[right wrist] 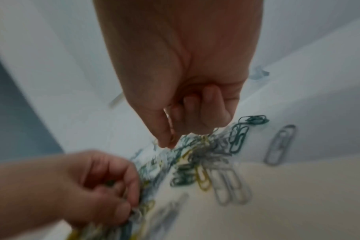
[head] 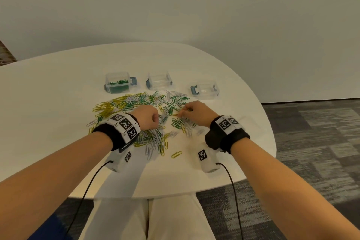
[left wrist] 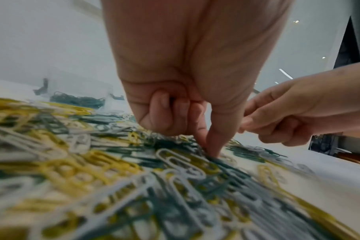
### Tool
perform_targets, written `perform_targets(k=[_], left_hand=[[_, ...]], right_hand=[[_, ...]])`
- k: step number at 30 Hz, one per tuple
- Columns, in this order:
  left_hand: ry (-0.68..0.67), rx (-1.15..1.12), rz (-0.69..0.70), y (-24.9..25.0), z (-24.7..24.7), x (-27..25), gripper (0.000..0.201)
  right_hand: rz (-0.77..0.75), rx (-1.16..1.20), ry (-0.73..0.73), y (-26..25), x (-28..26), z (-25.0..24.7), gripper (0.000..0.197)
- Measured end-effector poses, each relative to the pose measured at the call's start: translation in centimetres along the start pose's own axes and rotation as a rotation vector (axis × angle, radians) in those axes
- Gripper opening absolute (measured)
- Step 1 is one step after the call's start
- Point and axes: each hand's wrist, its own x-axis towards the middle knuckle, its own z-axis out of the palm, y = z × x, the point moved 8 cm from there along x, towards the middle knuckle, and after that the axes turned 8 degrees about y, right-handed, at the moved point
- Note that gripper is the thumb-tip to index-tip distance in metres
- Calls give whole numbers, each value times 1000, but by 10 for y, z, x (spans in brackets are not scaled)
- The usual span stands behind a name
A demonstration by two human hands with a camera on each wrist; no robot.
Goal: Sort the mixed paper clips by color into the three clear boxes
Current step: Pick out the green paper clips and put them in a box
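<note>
Paper clips, mixed green, yellow and white wire [head: 140, 103]: most still heaped on white table [head: 58, 84]. Left clear plastic box [head: 117, 82] holds green ones; other two look empty. Left hand [head: 149, 120] pinches in heap, catch unclear; right hand [head: 195, 112] fingers curled, contents unclear. Sorting barely begun.

The right hand [right wrist: 181, 81] hangs from twelve o'clock, fingers curled, thumb and fingertip pinched just above the mixed paper clips [right wrist: 203, 155] at centre. The left hand [right wrist: 88, 185] enters from eight o'clock, fingers curled over clips. A lone grey clip [right wrist: 279, 144] lies at three o'clock.
</note>
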Motion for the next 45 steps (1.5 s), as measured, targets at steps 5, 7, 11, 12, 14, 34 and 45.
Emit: perform_targets(k=[5,7,11,12,14,34,45], left_hand=[[139,-120,-33,5,-17,8,10],[127,-94,-25,14,-16,11,10],[66,8,-28,21,-2,16,17],[69,7,-37,19,0,17,16],[59,-5,-46,18,2,18,15],[-594,-1982,-694,46,48,-9,40],[120,-1937,-708,-54,-38,36,30]], right_hand=[[-39,-140,87,3,-1,-9,22],[-108,-177,6,-10,-5,7,23],[-152,-390,-25,-19,-3,24,26],[-150,-405,-28,-19,-1,26,24],[-143,-424,-75,-18,1,31,19],[-338,-317,-199,-86,-19,-4,24],[-191,-20,77,-39,11,-37,16]])
